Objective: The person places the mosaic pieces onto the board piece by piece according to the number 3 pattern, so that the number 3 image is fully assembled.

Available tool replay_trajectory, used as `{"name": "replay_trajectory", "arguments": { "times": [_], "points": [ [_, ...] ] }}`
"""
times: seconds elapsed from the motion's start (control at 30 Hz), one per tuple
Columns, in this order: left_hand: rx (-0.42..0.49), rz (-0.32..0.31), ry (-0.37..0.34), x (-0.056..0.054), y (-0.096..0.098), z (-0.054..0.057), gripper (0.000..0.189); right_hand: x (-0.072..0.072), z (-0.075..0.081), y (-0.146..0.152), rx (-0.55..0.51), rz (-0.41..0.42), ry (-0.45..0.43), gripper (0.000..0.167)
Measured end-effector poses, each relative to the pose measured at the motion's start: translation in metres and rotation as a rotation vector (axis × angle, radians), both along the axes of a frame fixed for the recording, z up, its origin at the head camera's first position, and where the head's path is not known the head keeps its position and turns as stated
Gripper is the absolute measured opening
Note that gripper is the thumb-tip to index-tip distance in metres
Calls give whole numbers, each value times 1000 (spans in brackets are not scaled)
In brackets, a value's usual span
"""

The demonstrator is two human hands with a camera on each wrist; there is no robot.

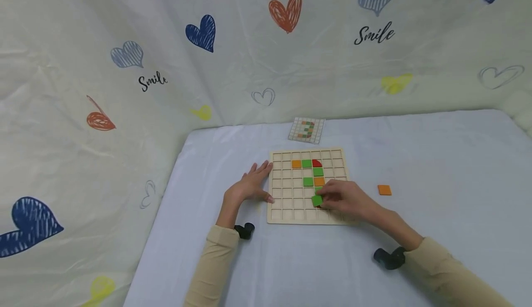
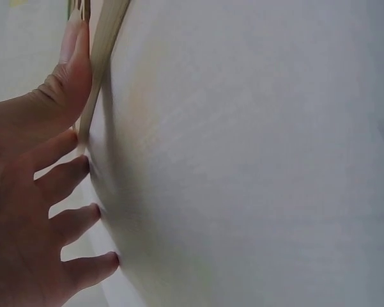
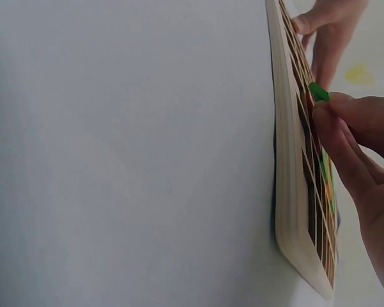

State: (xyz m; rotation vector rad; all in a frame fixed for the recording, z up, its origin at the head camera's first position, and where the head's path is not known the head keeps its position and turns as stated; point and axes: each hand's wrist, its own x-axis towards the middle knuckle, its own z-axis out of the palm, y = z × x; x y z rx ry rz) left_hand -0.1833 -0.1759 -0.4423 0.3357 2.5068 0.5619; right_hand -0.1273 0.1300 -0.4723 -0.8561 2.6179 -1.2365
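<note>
My right hand pinches a green square tile between thumb and fingertips, just above the lower middle of a wooden grid board. In the right wrist view the pinched tile is tilted. Fingers spread, my left hand rests at the board's left edge, its thumb against the rim. Orange tiles, green tiles and a red rounded tile lie in the grid's cells. Some cells under my right hand are hidden.
A loose orange square tile lies on the white tablecloth to the right of the board. Behind the board is a printed pattern card with a coloured figure on a grid. A curtain with hearts hangs at the back.
</note>
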Motion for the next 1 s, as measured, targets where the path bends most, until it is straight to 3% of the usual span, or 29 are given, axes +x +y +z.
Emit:
{"name": "replay_trajectory", "arguments": {
  "times": [0.3,0.63,1.0],
  "points": [
    [-4,-7,-5,0,2,1,112,-2,3,-17,50,-9,-36,26],
    [-6,-8,-2,-1,1,1,113,-3,4,-29,133,-17,-6,24],
    [3,-1,-7,0,0,0,112,-1,3,-28,125,-2,20,26]
  ]
}}
